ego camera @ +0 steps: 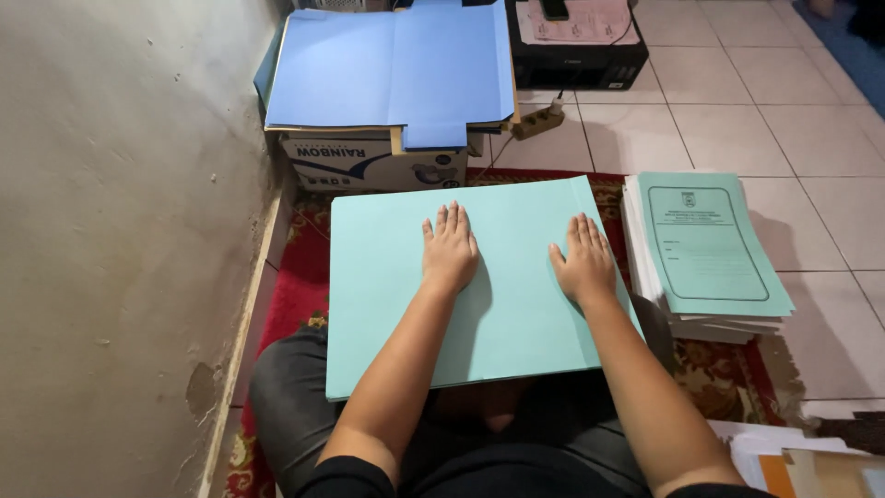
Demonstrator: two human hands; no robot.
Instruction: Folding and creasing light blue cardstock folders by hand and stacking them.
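A large pale green paper folder [387, 277] lies flat across my lap, over a red patterned rug [290, 295]. My left hand [449, 251] rests palm down near the folder's middle, fingers together and pointing away from me. My right hand [583, 261] presses flat on the folder near its right edge, beside a fold line. Neither hand grips anything.
A stack of green printed folders [705, 244] sits on the tiled floor to the right. Ahead, blue folders [392, 69] lie on a cardboard box [373, 166]. A black printer [576, 41] stands behind. A wall [120, 231] runs along the left. Loose papers [802, 456] lie bottom right.
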